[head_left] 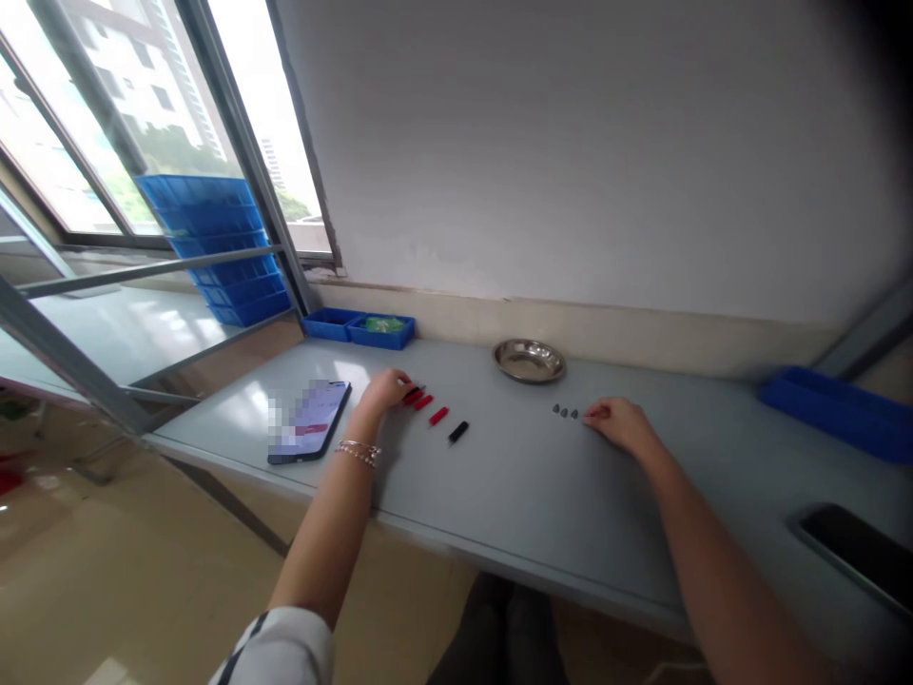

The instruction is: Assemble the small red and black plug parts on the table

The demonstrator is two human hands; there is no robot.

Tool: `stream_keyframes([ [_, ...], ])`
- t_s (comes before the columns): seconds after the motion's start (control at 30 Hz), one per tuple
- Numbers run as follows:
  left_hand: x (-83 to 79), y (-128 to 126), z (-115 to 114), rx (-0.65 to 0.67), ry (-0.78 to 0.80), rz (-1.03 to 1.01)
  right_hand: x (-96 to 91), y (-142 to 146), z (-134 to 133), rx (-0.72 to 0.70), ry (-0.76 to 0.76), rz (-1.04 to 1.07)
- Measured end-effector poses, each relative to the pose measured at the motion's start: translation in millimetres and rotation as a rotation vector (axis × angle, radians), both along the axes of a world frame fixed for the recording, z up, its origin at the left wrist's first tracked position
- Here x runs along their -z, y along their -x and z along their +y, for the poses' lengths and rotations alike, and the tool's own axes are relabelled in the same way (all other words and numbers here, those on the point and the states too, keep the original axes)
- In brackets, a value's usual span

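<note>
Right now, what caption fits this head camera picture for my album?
Left hand touches small red pieces; right hand rests beside three grey bits on the table.

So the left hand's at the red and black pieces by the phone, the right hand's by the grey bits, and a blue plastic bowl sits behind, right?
Not quite: the head view shows the bowl is shiny metal, not blue plastic. Left hand, red and black pieces, phone, right hand and grey bits are as said.

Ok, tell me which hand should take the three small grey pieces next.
Right, probably. The right hand lies just beside the grey pieces, while the left hand is further along the table at the red pieces, with a black piece in between.
</note>
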State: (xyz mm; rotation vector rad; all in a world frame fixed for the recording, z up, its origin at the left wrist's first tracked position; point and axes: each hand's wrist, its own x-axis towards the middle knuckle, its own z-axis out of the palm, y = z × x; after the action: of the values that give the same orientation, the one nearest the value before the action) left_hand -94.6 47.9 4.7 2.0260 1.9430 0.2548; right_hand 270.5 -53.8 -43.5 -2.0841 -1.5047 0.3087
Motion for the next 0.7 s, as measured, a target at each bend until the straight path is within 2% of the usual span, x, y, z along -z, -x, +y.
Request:
stream_keyframes([
  [0.1,-7.9,-10,-15,0.022,-0.148,0.015,-2.9,0,0,0.014,-0.032,0.010],
  [0.13,-10.0,-14,-23,0.054,-0.200,0.018,-4.0,1,0,0.020,-0.043,0.014],
  [0.17,-11.2,-20,-33,0.149,-0.278,0.028,-5.1,1,0,0.025,-0.055,0.012],
  [0.27,-7.6,-40,-65,0.354,-0.241,0.122,-8.1,1,0,0.019,-0.083,0.103],
  [0.33,-1.0,-53,-83,0.413,-0.201,0.220,-9.8,4,0,-0.014,-0.091,0.206],
  [0.4,5.7,-61,-93,0.411,-0.218,0.306,-11.5,9,0,-0.079,-0.110,0.354],
  [0.57,13.5,-68,-88,0.418,-0.207,0.358,-14.4,41,-1,-0.316,-0.142,0.702],
  [0.7,12.1,-76,-79,0.569,-0.275,0.233,-12.9,72,-4,-0.454,-0.104,0.795],
])
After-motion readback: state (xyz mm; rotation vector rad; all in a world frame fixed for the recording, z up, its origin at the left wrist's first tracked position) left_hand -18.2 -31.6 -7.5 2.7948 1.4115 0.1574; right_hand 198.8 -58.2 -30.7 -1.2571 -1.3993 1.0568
